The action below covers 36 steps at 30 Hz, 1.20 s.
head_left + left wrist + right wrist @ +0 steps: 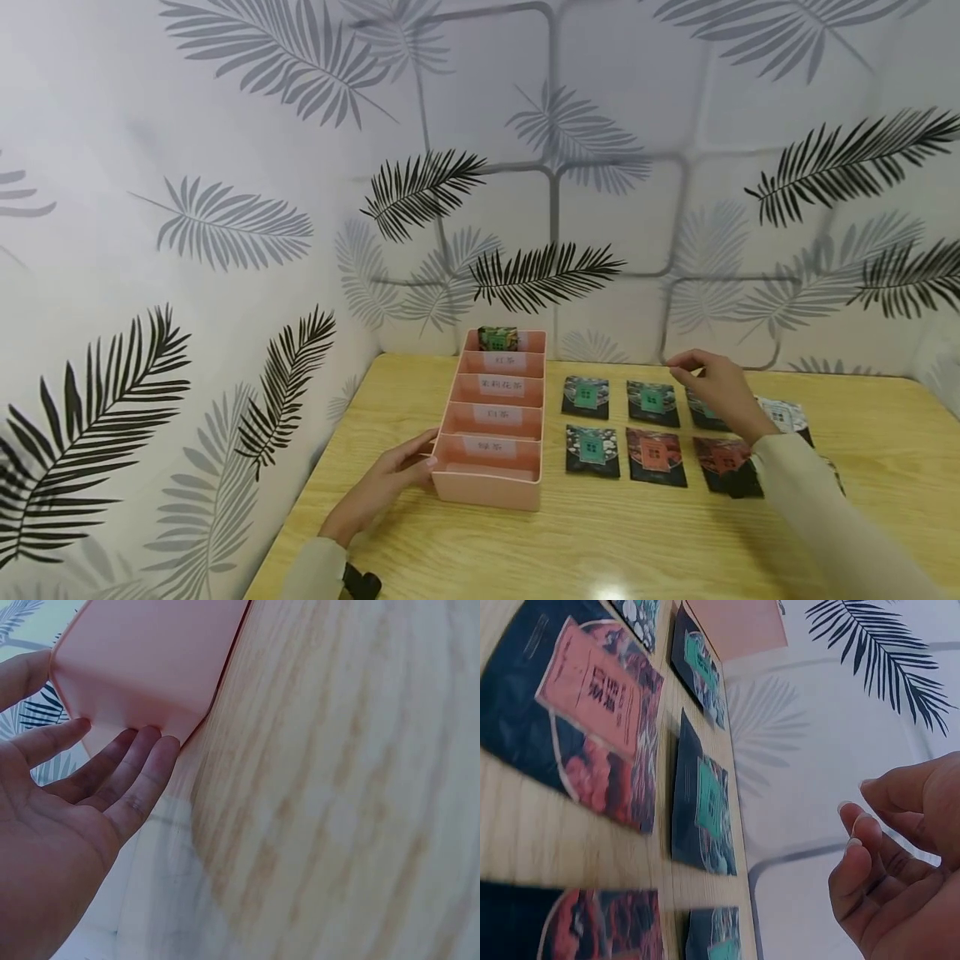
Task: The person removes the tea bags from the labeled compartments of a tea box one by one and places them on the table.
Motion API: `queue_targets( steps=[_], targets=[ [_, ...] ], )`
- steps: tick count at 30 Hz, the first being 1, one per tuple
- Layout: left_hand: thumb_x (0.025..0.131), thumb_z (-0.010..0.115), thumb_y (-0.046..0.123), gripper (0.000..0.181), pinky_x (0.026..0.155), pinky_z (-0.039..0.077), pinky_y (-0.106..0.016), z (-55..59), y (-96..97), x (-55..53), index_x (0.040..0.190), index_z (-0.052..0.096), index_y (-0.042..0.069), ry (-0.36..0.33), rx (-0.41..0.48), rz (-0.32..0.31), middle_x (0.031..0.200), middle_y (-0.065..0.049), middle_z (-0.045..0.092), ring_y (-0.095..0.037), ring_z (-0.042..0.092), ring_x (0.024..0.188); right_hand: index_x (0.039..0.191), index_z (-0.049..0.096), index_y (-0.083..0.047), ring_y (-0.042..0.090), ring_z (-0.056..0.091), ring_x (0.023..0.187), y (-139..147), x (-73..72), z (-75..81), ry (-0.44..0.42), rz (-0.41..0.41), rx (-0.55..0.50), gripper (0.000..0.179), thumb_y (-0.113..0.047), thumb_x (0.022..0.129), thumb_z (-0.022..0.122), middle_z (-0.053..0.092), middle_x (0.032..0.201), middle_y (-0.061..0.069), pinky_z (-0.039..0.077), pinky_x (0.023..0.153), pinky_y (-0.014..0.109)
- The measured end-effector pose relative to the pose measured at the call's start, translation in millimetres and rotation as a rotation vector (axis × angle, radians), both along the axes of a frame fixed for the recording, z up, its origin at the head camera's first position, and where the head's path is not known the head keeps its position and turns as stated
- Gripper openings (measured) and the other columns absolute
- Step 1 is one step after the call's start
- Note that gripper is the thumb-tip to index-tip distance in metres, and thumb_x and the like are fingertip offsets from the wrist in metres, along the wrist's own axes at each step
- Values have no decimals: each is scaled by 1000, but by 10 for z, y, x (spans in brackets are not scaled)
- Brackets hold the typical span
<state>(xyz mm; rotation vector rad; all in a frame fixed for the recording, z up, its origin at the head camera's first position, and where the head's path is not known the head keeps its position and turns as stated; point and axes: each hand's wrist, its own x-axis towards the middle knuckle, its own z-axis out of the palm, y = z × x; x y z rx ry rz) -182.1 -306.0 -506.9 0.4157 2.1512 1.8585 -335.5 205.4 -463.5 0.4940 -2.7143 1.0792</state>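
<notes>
A pink divided box (486, 492) with several labelled compartments stands on the table. My left hand (390, 473) is at its near left corner, fingertips resting against the side and thumb by the rim. The left wrist view shows those fingers nearly straight on the pink wall (142, 667). A green tea packet (497, 338) stands in the farthest compartment. My right hand (716, 385) hovers over the packets right of the box, fingers loosely bent, with nothing between thumb and fingers (851, 862). Below it lies a green-labelled packet (703, 414), partly hidden by the hand.
Two rows of flat packets lie right of the box: green-labelled ones (652, 401) behind, a white-patterned one (592, 450) and red-labelled ones (656, 456) in front. A silvery packet (786, 414) lies partly behind the right forearm. A leaf-patterned wall (600, 317) borders the wooden table (465, 554).
</notes>
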Motion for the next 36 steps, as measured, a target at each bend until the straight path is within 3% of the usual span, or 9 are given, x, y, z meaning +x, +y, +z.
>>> queue_targets(
  steps=[8,14,27,36],
  targets=[
    [101,50,27,53,98,44,-44,-3,-7,-13,150,31,24,15,2,5,142,-11,44,-29,48,123,115,63,-13,30,59,84,-317,-119,13,-33,50,-48,28,-34,98,54,62,108,11,51,60,37],
    [101,51,25,53,98,44,-44,5,-15,-16,150,32,22,31,8,6,142,-12,44,-31,47,124,112,63,-15,30,56,75,-624,-236,56,-43,68,-71,22,-30,98,55,62,104,9,47,56,37],
    [101,51,25,54,94,48,-38,-45,-25,-12,151,31,19,52,10,3,140,-11,46,-28,50,121,109,65,-14,19,58,70,-1277,-405,63,-14,162,-94,16,-23,97,58,65,99,9,49,56,34],
    [100,51,26,54,92,48,-46,-26,-30,-3,150,32,20,77,-12,9,137,-12,47,-29,50,119,112,64,-10,27,62,78,-1657,-518,110,-49,181,-108,20,-21,97,57,64,98,8,51,60,37]
  ],
)
